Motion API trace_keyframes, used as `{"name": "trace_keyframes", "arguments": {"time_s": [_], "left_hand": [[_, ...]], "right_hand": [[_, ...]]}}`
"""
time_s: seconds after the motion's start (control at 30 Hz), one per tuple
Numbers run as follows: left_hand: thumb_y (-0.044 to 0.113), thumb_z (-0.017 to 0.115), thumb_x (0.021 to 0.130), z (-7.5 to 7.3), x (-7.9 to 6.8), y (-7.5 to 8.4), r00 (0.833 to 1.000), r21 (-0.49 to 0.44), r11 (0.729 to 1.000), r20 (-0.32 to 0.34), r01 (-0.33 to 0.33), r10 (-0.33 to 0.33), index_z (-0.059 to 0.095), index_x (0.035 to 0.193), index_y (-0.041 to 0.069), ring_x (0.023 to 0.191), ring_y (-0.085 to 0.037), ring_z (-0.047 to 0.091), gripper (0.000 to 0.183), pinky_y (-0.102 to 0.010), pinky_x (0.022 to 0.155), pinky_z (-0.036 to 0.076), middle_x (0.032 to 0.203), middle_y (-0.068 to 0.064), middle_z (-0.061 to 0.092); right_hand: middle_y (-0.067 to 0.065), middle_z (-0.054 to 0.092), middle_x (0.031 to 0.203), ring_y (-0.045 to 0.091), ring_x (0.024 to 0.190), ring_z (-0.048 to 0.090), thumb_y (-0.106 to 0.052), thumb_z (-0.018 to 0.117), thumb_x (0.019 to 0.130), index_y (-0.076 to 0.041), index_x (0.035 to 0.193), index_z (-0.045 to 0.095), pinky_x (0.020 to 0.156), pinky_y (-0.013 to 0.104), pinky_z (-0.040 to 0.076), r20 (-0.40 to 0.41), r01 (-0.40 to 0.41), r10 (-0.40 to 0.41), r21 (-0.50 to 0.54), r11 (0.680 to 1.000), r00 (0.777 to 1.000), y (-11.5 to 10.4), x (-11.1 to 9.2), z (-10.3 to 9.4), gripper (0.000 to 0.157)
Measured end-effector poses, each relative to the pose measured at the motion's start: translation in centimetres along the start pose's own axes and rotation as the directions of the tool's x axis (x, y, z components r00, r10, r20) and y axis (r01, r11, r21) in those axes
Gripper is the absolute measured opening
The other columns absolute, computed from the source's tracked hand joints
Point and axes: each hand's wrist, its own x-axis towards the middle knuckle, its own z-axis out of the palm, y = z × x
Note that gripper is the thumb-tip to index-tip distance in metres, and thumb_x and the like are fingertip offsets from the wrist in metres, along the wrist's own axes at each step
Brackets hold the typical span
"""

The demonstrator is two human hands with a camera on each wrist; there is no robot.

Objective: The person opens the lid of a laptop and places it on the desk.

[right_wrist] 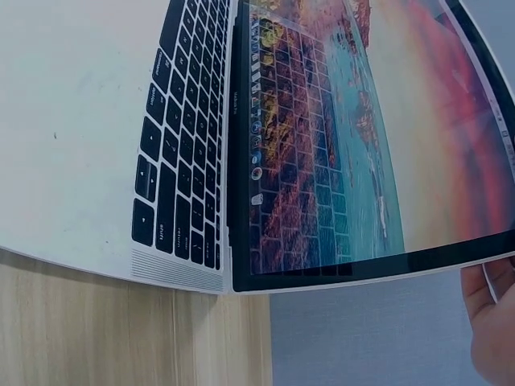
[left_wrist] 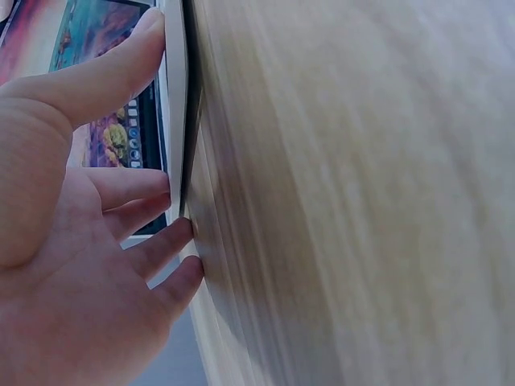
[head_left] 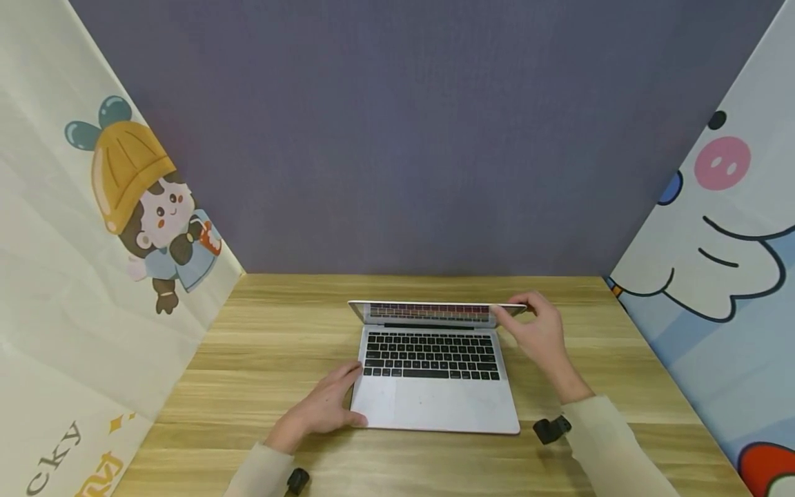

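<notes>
Between the two hands, a silver MacBook laptop (head_left: 441, 406) lies on the wood-grain counter (head_left: 273, 345), its front edge toward the person. Along the base's left side, the left hand (head_left: 326, 406) rests with its fingers fairly straight and spread, the thumb touching near the front left corner. At the lid's upper right corner, the right hand (head_left: 542, 335) pinches the edge, thumb on the screen side. The lid is raised, its screen (right_wrist: 418, 153) lit behind the black keyboard (head_left: 431, 355).
</notes>
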Motion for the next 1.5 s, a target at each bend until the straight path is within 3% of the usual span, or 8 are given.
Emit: {"name": "trace_keyframes", "arguments": {"time_s": [0.17, 0.33, 0.7, 0.93, 1.23, 1.5], "left_hand": [[0.041, 0.088, 0.074, 0.0, -0.1, 0.1, 1.0, -0.012, 1.0, 0.004, 0.005, -0.005, 0.039, 0.151, -0.008, 0.146, -0.043, 0.031, 0.103, -0.06, 0.118, 0.029, 0.16, -0.022, 0.033], [0.04, 0.088, 0.075, 0.0, -0.1, 0.2, 1.0, -0.019, 1.0, 0.007, 0.012, -0.012, 0.039, 0.151, -0.007, 0.146, -0.043, 0.031, 0.102, -0.06, 0.118, 0.029, 0.161, -0.021, 0.032], [0.039, 0.088, 0.075, 0.0, -0.2, 0.0, 1.0, -0.029, 1.0, 0.0, -0.003, 0.003, 0.039, 0.151, -0.008, 0.146, -0.044, 0.031, 0.102, -0.061, 0.118, 0.028, 0.161, -0.022, 0.032], [0.041, 0.087, 0.075, 0.2, -0.1, -0.3, 1.0, -0.028, 1.0, 0.002, -0.011, 0.011, 0.038, 0.151, -0.008, 0.146, -0.044, 0.03, 0.103, -0.061, 0.118, 0.027, 0.161, -0.022, 0.031], [0.041, 0.087, 0.076, 0.1, 0.0, -0.4, 1.0, -0.026, 1.0, 0.002, -0.01, 0.01, 0.039, 0.151, -0.008, 0.146, -0.044, 0.031, 0.102, -0.06, 0.118, 0.028, 0.161, -0.022, 0.032], [0.039, 0.087, 0.076, 0.1, -0.1, -0.2, 1.0, -0.033, 0.999, 0.009, 0.001, -0.001, 0.039, 0.151, -0.008, 0.146, -0.044, 0.031, 0.101, -0.059, 0.118, 0.028, 0.161, -0.021, 0.032]], "right_hand": [[0.01, 0.068, 0.097, 0.016, 0.092, 0.058, -0.016, 0.085, 0.083, -0.002, 0.095, 0.071, 0.087, 0.028, 0.045, -0.015, 0.011, -0.011, 0.007, 1.0, 1.0, -0.1, 0.1, 0.1, 0.023], [0.008, 0.068, 0.099, 0.008, 0.092, 0.056, -0.019, 0.084, 0.084, -0.003, 0.097, 0.072, 0.087, 0.022, 0.044, -0.006, 0.008, -0.008, 0.001, 1.0, 1.0, 0.1, 0.2, -0.1, 0.024], [0.011, 0.07, 0.099, 0.003, 0.083, 0.061, -0.014, 0.081, 0.088, -0.003, 0.098, 0.072, 0.078, 0.012, 0.048, -0.03, 0.019, -0.017, 0.067, 0.998, 0.999, 1.0, 0.8, -0.7, 0.018], [0.01, 0.068, 0.098, 0.004, 0.083, 0.06, -0.012, 0.08, 0.088, 0.001, 0.1, 0.072, 0.077, 0.016, 0.051, -0.028, 0.006, -0.004, 0.076, 0.997, 1.0, 0.8, 1.1, -0.7, 0.02], [0.019, 0.068, 0.101, 0.003, 0.082, 0.057, -0.003, 0.079, 0.087, 0.008, 0.102, 0.068, 0.076, 0.016, 0.049, -0.036, -0.033, 0.037, 0.11, 0.993, 0.999, 0.6, 1.7, -0.3, 0.022], [0.008, 0.066, 0.101, 0.006, 0.085, 0.058, -0.008, 0.08, 0.087, 0.005, 0.106, 0.069, 0.077, 0.016, 0.049, -0.036, -0.073, 0.079, 0.147, 0.987, 0.996, 0.8, 2.2, 0.0, 0.025]]}}
